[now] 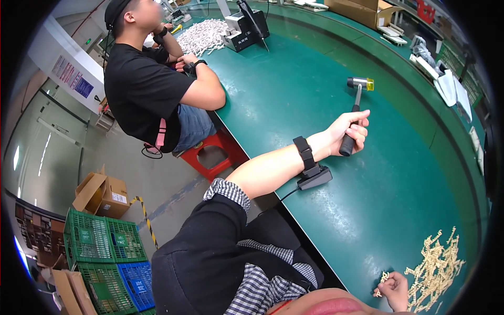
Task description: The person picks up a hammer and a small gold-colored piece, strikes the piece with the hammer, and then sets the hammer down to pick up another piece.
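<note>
Nearest the lens: wearer's checked collar (254, 289) and dark sleeve (202, 252), both on the near side of the mallet, which serves as landmark for all places below.

Mallet (348, 142): in the left hand (349, 134), above the green table (294, 68). Black handle crosses the palm; its butt shows just below the curled fingers. Metal shaft and two-faced head, black and yellow, project beyond the thumb side. Contact of head with tabletop: cannot tell.

Left grip: closed round the handle, fingers wrapped, thumb extended along the side toward the head. Left arm reaches out over the table toward the mallet, sleeve rolled, black strap (303, 152) at the wrist with a small dark box (316, 178) below it.

Right hand (392, 290): nearer the wearer than the mallet and to its right; thumb and fingers pinched on small cream pieces (384, 278), exact count unclear. Wrist runs out at the lower edge. Heap of similar pieces (433, 273) just beside this hand, well apart from the mallet.

Co-worker (147, 89) seated left of the mallet, forearms at the table edge.
</note>
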`<act>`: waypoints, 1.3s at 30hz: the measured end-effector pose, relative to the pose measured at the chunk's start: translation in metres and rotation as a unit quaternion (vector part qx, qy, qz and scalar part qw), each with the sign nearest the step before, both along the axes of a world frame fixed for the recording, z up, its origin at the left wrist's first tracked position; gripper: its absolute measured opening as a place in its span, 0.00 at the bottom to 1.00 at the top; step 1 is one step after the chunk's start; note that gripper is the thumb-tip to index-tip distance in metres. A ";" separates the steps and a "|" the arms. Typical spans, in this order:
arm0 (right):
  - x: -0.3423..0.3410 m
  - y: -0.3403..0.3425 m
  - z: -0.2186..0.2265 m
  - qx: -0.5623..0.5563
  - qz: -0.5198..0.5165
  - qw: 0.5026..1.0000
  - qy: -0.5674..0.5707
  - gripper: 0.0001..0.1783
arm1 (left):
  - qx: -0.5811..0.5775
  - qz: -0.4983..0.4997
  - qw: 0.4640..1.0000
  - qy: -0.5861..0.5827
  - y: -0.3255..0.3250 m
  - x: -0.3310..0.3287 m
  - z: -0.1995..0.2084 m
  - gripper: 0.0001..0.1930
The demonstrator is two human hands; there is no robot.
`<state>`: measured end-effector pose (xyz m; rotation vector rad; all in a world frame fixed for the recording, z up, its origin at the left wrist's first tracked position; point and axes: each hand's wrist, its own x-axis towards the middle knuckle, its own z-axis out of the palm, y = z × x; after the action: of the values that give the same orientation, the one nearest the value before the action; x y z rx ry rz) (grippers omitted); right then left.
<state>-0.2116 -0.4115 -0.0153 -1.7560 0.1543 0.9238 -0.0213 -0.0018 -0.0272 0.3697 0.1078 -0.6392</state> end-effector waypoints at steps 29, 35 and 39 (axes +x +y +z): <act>-0.004 -0.016 -0.027 0.028 -0.061 0.998 -0.011 0.12 | 0.031 0.036 0.996 0.082 0.001 0.008 0.000 0.15; -0.004 -0.015 -0.025 0.024 -0.051 0.998 -0.016 0.12 | 0.028 0.041 0.995 0.090 0.002 0.005 -0.001 0.14; -0.006 -0.016 -0.025 0.024 -0.055 0.998 -0.013 0.11 | 0.040 0.045 0.994 0.093 -0.001 0.005 0.001 0.14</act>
<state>-0.2174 -0.4272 -0.0401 -1.6975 0.2086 0.8180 -0.0166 -0.0030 -0.0259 0.3791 0.3270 -0.5800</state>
